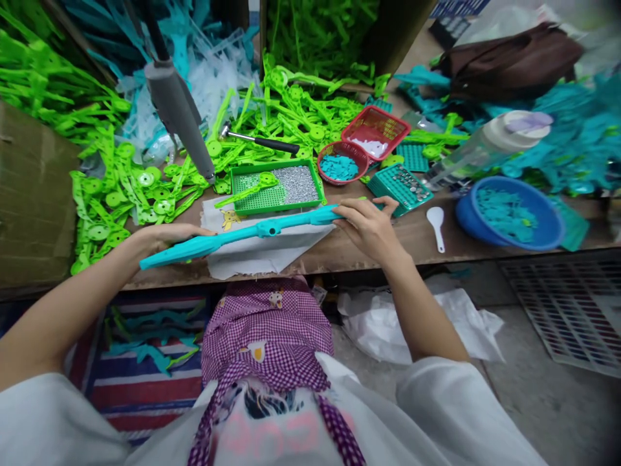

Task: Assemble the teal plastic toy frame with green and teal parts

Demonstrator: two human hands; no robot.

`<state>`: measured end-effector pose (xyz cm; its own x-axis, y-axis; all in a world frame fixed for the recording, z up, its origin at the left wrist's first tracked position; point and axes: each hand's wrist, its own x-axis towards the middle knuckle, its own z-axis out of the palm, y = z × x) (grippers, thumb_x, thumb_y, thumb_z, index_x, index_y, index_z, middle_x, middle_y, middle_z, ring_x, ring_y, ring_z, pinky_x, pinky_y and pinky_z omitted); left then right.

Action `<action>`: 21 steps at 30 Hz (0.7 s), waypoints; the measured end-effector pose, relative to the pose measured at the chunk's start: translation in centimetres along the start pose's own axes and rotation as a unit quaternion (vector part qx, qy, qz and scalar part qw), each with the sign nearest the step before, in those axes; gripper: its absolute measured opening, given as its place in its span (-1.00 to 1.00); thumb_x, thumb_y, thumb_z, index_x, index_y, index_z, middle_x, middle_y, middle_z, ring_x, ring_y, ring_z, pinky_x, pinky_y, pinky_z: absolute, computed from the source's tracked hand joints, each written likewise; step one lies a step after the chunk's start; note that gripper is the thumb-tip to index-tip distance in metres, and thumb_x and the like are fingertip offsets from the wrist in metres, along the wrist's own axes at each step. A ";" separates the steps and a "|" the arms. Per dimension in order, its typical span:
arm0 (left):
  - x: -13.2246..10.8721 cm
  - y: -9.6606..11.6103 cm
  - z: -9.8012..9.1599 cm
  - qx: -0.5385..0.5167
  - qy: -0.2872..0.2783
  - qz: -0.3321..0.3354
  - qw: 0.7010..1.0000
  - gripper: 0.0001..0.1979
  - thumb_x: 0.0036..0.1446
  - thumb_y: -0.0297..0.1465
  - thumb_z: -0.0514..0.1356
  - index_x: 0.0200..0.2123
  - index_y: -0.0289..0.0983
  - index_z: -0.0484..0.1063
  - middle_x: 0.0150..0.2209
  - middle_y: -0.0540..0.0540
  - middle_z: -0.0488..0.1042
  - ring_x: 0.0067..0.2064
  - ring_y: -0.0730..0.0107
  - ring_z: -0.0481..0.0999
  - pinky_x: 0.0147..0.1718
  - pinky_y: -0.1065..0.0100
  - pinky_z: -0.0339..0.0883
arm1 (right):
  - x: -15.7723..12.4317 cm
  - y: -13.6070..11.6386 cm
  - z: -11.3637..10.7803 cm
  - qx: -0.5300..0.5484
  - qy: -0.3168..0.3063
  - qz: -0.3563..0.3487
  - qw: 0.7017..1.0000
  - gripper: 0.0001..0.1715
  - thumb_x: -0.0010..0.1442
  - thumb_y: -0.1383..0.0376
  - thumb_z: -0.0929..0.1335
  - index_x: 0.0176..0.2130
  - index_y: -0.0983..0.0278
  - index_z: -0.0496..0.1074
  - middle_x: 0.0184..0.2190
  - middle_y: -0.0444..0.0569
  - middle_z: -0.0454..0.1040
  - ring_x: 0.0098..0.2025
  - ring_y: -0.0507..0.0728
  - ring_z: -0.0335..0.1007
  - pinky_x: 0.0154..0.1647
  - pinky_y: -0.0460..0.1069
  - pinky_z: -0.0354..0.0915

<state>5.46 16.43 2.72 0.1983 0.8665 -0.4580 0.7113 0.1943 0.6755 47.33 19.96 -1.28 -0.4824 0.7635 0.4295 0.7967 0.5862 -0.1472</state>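
Observation:
A long turquoise plastic part (269,228) with a round hole near its middle spans between my two hands above the table edge. My left hand (177,234) grips it toward its left end, its fingers mostly hidden behind the part. On the right end, my right hand (366,226) has its fingers closed over the top. Below the part lies a white cloth (257,255) with a yellow printed figure. Just behind stands a green tray (242,210) of small silvery pieces, with a lime green part (252,189) lying across it. An electric screwdriver (177,113) hangs tip-down left of the tray.
Lime green parts (291,107) are heaped at the back. A hammer (264,140) lies on them. To the right are red baskets (347,149), a teal tray (398,188), a white spoon (436,226), a blue bowl (466,223) and a bottle (485,145). A cardboard box (33,194) borders the left.

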 end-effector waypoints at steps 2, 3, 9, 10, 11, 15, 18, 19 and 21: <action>0.4 -0.3 -0.1 -0.081 -0.174 -0.074 0.979 -0.36 0.19 0.10 0.05 -0.45 -0.38 0.54 -0.55 -0.16 0.56 -0.56 0.36 0.43 -0.59 0.34 0.34 | 0.2 0.1 0.3 0.004 0.008 -0.008 1.000 -0.67 0.36 0.07 0.24 -0.08 0.12 0.50 -0.08 0.00 0.60 -0.05 0.20 0.47 0.00 0.18 0.00; 0.6 -0.4 -0.2 -0.110 -0.222 -0.097 0.964 -0.37 0.22 0.07 0.02 -0.40 -0.39 0.55 -0.51 -0.17 0.58 -0.54 0.35 0.44 -0.56 0.33 0.35 | 0.3 0.2 0.4 0.009 0.012 -0.009 1.000 -0.66 0.36 0.06 0.23 -0.09 0.12 0.50 -0.09 0.00 0.60 -0.06 0.19 0.48 -0.01 0.17 0.01; -1.0 -0.3 -2.0 -0.036 -0.092 -0.071 0.993 -0.37 0.13 0.14 0.07 -0.18 -0.28 0.61 -0.20 -0.19 0.64 -0.26 0.18 0.56 -0.24 0.24 0.44 | 0.1 0.6 0.4 0.038 0.042 -0.028 0.998 -0.64 0.33 0.03 0.25 -0.09 0.12 0.52 -0.11 0.03 0.59 -0.11 0.22 0.49 -0.05 0.16 0.07; -2.1 0.0 -1.9 -0.009 -0.020 -0.038 0.999 -0.37 0.13 0.15 0.07 -0.13 -0.25 0.60 -0.14 -0.18 0.63 -0.17 0.15 0.57 -0.16 0.22 0.43 | 0.1 0.6 0.4 0.040 0.047 -0.030 0.998 -0.65 0.32 0.03 0.26 -0.09 0.11 0.52 -0.11 0.03 0.59 -0.12 0.22 0.49 -0.05 0.17 0.08; -3.4 0.4 -1.6 0.018 0.064 -0.001 0.998 -0.37 0.16 0.15 0.04 -0.08 -0.23 0.59 -0.07 -0.17 0.61 -0.09 0.12 0.56 -0.07 0.19 0.41 | 0.1 0.7 0.4 0.039 0.049 -0.032 0.998 -0.65 0.32 0.03 0.27 -0.09 0.11 0.53 -0.11 0.03 0.59 -0.12 0.23 0.49 -0.04 0.17 0.08; -7.2 1.8 3.0 0.212 0.280 0.131 0.927 -0.56 0.21 -0.04 0.17 0.03 -0.16 0.53 0.04 -0.16 0.56 0.09 0.07 0.49 0.20 -0.03 0.13 | 0.6 0.8 0.4 0.037 0.035 -0.042 0.998 -0.66 0.31 0.04 0.27 -0.09 0.11 0.52 -0.10 0.04 0.58 -0.11 0.24 0.49 -0.04 0.17 0.14; -7.3 1.5 6.5 0.288 0.349 0.157 0.878 -0.70 0.29 -0.26 0.15 0.03 -0.15 0.51 0.04 -0.20 0.56 0.06 0.08 0.52 0.13 -0.02 0.15 | 0.8 0.7 0.4 0.042 0.036 -0.041 0.998 -0.67 0.32 0.07 0.27 -0.09 0.12 0.52 -0.11 0.04 0.58 -0.11 0.24 0.49 -0.05 0.16 0.22; -7.0 1.2 7.2 0.297 0.371 0.153 0.866 -0.71 0.31 -0.28 0.13 0.04 -0.16 0.50 0.04 -0.21 0.55 0.04 0.08 0.52 0.08 0.01 0.18 | 0.8 0.7 0.4 0.046 0.039 -0.043 0.997 -0.68 0.32 0.07 0.27 -0.09 0.12 0.52 -0.12 0.03 0.58 -0.12 0.23 0.49 -0.05 0.15 0.25; -6.4 0.6 7.8 0.303 0.406 0.143 0.850 -0.71 0.31 -0.26 0.13 0.04 -0.16 0.49 0.07 -0.21 0.54 0.03 0.09 0.53 0.01 0.06 0.18 | 0.8 0.6 0.4 0.062 0.044 -0.053 0.996 -0.69 0.32 0.09 0.28 -0.09 0.14 0.52 -0.12 0.03 0.58 -0.12 0.22 0.50 -0.07 0.13 0.30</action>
<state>9.88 7.40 1.50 0.0654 0.9183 0.3905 0.9778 -0.1370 0.1583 47.29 21.00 -1.41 -0.5234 0.6722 0.5236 0.6891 0.6954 -0.2040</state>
